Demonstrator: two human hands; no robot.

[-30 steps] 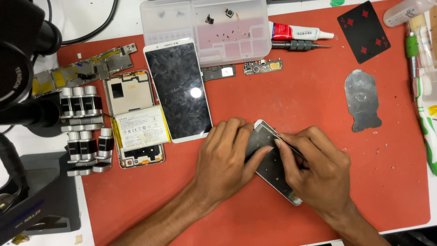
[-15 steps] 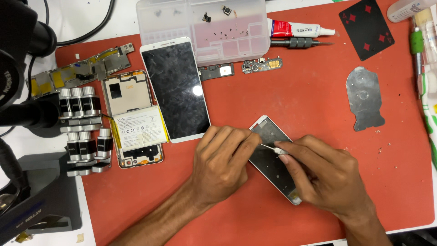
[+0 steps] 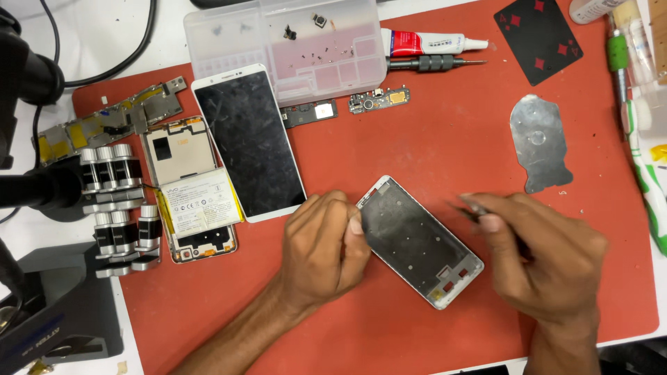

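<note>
Head view: red mat (image 3: pixel 431 139) on white bench (image 3: pixel 90 42), w/ parts tray (image 3: pixel 229 35). Left hand (image 3: pixel 323 250), fingers curled, steadies phone frame (image 3: pixel 417 243). Right hand (image 3: pixel 549 260) pinches thin tool (image 3: pixel 469 205), off frame.

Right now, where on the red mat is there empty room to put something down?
Bare red mat lies between the small circuit boards and phone frame, and below the frame. The left, by the black screen and battery, is crowded.

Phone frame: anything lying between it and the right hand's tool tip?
Nothing visible. Only bare red mat separates the tool tip in the right hand from the phone frame; the left hand touches the frame's opposite edge.
</note>
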